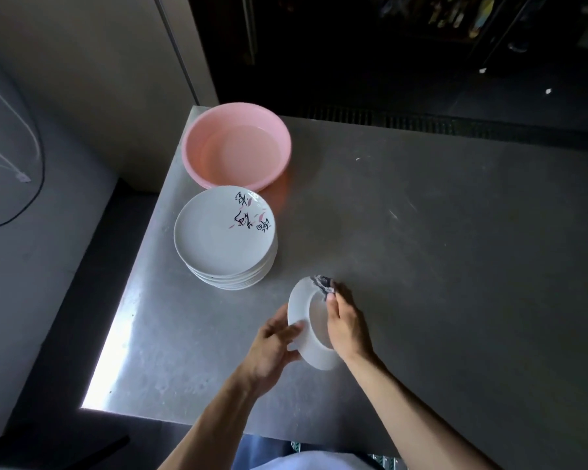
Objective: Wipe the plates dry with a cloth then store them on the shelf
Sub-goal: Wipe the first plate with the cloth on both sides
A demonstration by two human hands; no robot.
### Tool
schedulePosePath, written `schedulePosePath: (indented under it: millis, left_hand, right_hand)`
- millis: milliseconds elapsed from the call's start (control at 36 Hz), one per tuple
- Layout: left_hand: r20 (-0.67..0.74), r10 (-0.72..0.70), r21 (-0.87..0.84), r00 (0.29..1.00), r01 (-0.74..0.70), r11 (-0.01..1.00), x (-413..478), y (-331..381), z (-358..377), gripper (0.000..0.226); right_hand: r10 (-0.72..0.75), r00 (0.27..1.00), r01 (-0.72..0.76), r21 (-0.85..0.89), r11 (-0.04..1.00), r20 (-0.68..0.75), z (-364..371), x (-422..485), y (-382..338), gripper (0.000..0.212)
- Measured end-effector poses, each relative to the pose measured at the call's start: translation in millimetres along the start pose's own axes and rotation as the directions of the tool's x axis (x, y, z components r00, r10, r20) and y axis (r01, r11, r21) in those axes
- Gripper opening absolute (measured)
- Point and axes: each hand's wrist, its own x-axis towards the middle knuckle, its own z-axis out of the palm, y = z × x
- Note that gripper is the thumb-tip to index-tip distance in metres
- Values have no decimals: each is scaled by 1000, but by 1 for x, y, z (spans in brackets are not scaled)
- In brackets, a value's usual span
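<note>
- A stack of plates (pixel 224 232) stands on the grey metal surface (pixel 421 249). They are white, and the top one has dark brush marks and pink flecks along its far side.
- A single white plate (pixel 314 320) is held up off the surface, nearer the person than the stack and a little to its right. It is apart from the stack and tilted steeply on edge.
- The left hand (pixel 275 344) grips this plate by the rim on the side towards the stack. Its fingers (pixel 286 334) are curled round the edge, and the thumb lies across the plate's face.
- The right hand (pixel 348 325) is on the side of the plate away from the stack, with its back to the camera. Its fingers are closed on a crumpled grey cloth (pixel 323 283) and press it onto the plate's top rim.
- The cloth is bunched over the part of the rim farthest from the person. Only a small part of it shows above the fingertips.
- A pink basin (pixel 236 145) sits just beyond the stack, at the far left corner of the surface. Its near wall almost touches the top plate's rim.
</note>
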Motion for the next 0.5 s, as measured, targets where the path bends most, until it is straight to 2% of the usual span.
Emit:
schedulePosePath:
  millis: [167,250,306,361,389,417,444,500]
  left_hand:
    - [15,97,125,995,-98,987,4,7,21,41]
    - [58,249,232,967,-255,938,6,11,39,42]
    - [91,400,378,912,-404,833,11,6,47,37]
    - [175,525,595,833,-514,617,19,-8,50,33]
    - [220,554,687,803,-531,496,23,-14,50,35]
    - [247,566,752,786,-524,399,25,-19,50,37]
    - [276,562,785,780,-520,337,26,-22,49,40]
    - [348,517,784,782,-545,297,27,-23,46,44]
  right_hand:
    - [-32,998,34,-35,999,53,-19,-36,-16,38]
    - [73,997,-76,285,955,22,-35,-44,-36,37]
    - [161,987,-148,493,857,16,-44,-38,-43,37]
    - [201,979,-169,588,791,11,-49,-32,-45,47]
    - [237,971,-191,617,764,7,-50,-29,-43,47]
    - [274,962,-210,656,725,5,-51,-27,-40,38]
    - [302,953,-216,683,698,-7,-52,-26,-36,26]
    - [333,942,-202,712,672,-48,-54,-24,-27,14]
